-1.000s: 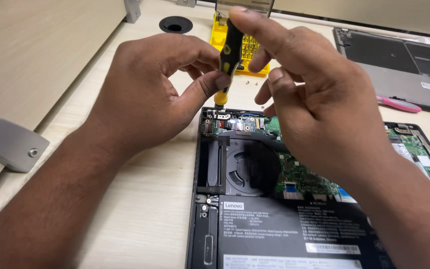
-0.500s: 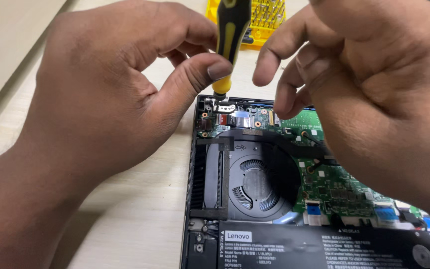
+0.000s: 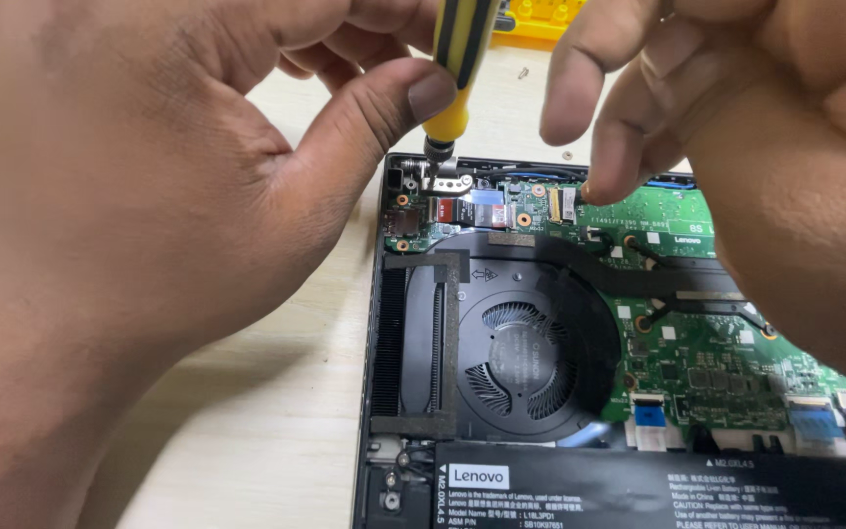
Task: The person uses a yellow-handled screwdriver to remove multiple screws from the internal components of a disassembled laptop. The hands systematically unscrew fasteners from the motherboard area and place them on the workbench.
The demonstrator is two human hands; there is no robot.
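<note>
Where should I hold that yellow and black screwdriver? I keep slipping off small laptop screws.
Probably hold the screwdriver on its striped handle just above the yellow collar, coming from the left, as the left hand does with its thumb. It stands nearly upright, tip at the hinge bracket of the open laptop, so a low grip likely steadies it.

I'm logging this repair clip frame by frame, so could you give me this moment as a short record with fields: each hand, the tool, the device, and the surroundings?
left hand: left hand steadies the screwdriver shaft with its thumb
right hand: right hand hangs over the circuit board, fingers curled
tool: yellow-and-black screwdriver, tip at the metal hinge bracket in the corner
device: opened laptop, cooling fan and black battery exposed
surroundings: pale wooden table, yellow bit case behind
</note>
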